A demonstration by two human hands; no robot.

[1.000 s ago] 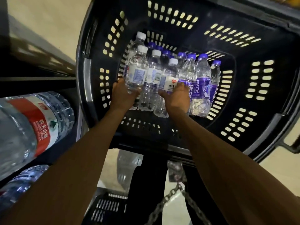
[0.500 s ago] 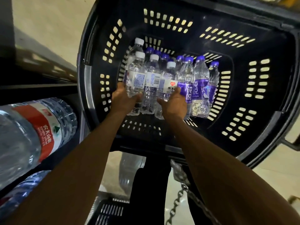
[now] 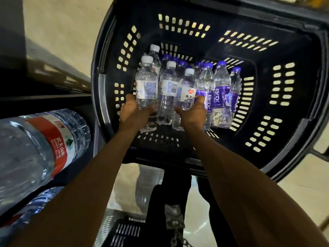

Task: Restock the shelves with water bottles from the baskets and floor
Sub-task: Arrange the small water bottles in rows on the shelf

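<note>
Gripping the white-capped bottles (image 3: 167, 86) low in the black basket (image 3: 106, 82) at 12 o'clock, left hand (image 3: 132, 113) curled round the 9 o'clock bottle of the cluster, right hand (image 3: 191, 114) round the 3 o'clock one, with purple-capped bottles (image 3: 220, 90) touching at 3 o'clock.

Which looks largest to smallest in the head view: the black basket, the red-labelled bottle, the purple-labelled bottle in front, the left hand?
1. black basket
2. red-labelled bottle, though nearness to the camera inflates it
3. purple-labelled bottle and left hand look about alike, so they are not ranked
</note>
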